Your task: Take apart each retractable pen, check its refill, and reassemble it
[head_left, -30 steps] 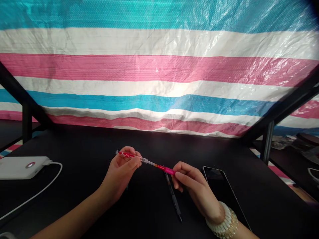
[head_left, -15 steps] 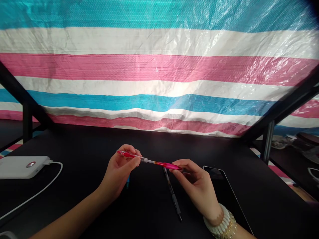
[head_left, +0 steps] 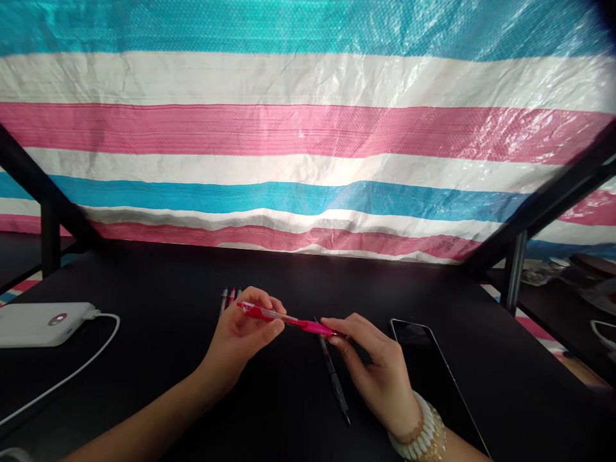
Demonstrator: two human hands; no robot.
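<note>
Between both hands, above the table, is a red ballpoint pen (head_left: 297, 323) with a pink grip, lying nearly level. My left hand (head_left: 245, 340) pinches its clear and red rear barrel between thumb and fingers. The thumb and fingers of my right hand (head_left: 378, 366) are closed on the pink front end; the tip there is mostly hidden. Whether the two barrel parts are fully joined cannot be made out. Below, a black pen (head_left: 335, 382) lies on the table near my right hand. Several more pens (head_left: 232, 296) show behind my left hand, partly covered by it.
A phone (head_left: 423, 359) with a dark screen lies right of my right hand, partly under the wrist. At the left are a white power bank (head_left: 43, 324) and its white cable (head_left: 91, 366). A striped plastic sheet (head_left: 289, 128) rises behind the black table (head_left: 158, 276).
My hands have drawn closer together, and the exposed refill between the red pen's two parts has shortened. My left hand moved slightly right, uncovering pens behind it.
</note>
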